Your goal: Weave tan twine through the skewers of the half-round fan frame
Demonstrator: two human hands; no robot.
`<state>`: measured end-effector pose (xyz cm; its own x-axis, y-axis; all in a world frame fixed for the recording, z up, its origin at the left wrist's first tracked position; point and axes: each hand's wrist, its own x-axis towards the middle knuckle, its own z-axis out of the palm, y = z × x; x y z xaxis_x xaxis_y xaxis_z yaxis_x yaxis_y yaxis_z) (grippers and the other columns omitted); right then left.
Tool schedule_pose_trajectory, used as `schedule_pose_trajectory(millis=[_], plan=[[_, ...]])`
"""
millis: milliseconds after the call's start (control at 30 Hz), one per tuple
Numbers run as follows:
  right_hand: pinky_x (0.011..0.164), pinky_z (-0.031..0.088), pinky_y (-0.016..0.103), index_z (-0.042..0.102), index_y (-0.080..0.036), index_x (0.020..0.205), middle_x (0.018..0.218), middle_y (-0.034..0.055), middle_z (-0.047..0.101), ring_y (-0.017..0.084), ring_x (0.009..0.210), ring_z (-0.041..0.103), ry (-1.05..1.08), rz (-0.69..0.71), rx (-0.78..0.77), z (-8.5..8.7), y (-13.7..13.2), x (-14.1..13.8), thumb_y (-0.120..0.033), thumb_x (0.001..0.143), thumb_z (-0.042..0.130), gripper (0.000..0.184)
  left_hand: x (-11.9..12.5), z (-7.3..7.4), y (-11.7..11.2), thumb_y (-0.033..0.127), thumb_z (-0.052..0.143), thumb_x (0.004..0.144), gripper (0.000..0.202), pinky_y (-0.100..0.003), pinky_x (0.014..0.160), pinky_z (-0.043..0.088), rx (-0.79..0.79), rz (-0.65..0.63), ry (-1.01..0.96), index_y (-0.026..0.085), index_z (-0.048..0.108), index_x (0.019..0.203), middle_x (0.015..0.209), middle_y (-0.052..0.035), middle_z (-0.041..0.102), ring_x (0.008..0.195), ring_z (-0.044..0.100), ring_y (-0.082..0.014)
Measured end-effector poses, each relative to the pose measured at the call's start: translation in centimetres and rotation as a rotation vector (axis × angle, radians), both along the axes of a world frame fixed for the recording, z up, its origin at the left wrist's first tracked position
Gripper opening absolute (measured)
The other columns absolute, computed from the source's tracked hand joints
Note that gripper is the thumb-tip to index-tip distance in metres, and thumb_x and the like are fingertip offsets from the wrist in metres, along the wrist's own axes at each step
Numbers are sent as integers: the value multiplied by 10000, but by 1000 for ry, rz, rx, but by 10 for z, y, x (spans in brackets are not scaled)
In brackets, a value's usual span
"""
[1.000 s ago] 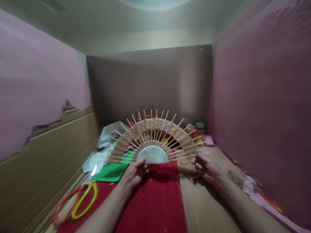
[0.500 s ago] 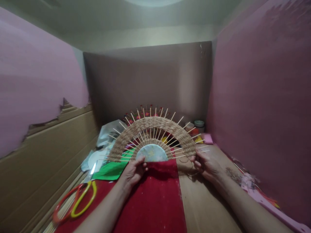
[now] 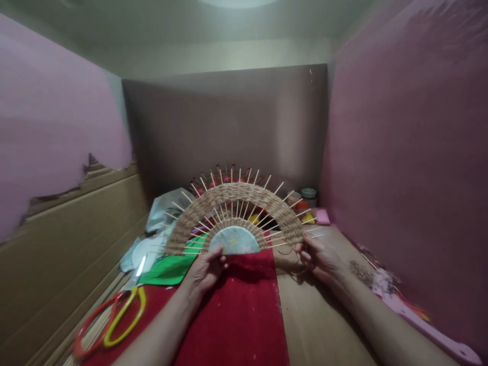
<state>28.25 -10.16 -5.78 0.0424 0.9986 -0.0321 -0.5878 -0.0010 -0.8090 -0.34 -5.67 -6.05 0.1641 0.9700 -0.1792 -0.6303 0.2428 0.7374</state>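
Observation:
I hold a half-round woven fan piece (image 3: 232,195) upright over the table: tan cord woven through thin wooden sticks that stick out past the weave, with a pale fabric half-disc (image 3: 234,241) at its base. My left hand (image 3: 204,272) pinches the lower left edge of that half-disc. My right hand (image 3: 318,256) is closed at the fan's lower right end, fingers pinched on the weave and a thin loose strand there. Both forearms reach in from below.
A red cloth (image 3: 244,310) lies under my hands on the wooden table (image 3: 324,325). Green felt (image 3: 171,269), white plastic bags (image 3: 163,211) and orange-and-yellow scissors (image 3: 110,320) lie at left. Small jars (image 3: 308,194) stand at the back right. Pink walls close in on both sides.
The fan and both hands sit slightly further left in view as the camera has shifted. The grips look the same.

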Motion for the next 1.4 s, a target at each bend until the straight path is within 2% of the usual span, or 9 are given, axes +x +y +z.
schedule_pose_trajectory(millis=[300, 667, 867, 1400], plan=[[312, 212, 140, 458, -172, 692, 556, 14, 616, 34, 347, 325, 10, 13, 39, -7, 5, 3, -362, 699, 667, 283, 0, 1, 0, 17, 552, 738, 113, -258, 442, 448, -2, -1, -3, 117, 523, 695, 534, 17, 549, 436, 514, -100], [310, 188, 135, 458, -175, 700, 547, 5, 610, 33, 346, 324, 14, -1, 5, -3, 2, 3, -355, 668, 689, 295, 2, 2, -1, 17, 540, 743, 113, -257, 428, 426, 3, -5, 0, 121, 526, 701, 526, 19, 542, 435, 503, -102], [328, 227, 134, 469, -173, 717, 539, 8, 609, 32, 355, 325, 25, -5, 15, -4, 2, 3, -342, 678, 683, 275, 3, 4, -3, 17, 524, 753, 114, -256, 430, 429, 4, -5, 4, 118, 531, 702, 524, 14, 544, 431, 507, -103], [323, 219, 141, 473, -177, 689, 539, 8, 612, 39, 354, 324, 32, -10, 32, -1, 2, 1, -338, 666, 693, 274, 5, 9, -5, 15, 508, 756, 135, -249, 425, 433, -16, 13, 21, 123, 520, 675, 516, 11, 541, 427, 511, -101]])
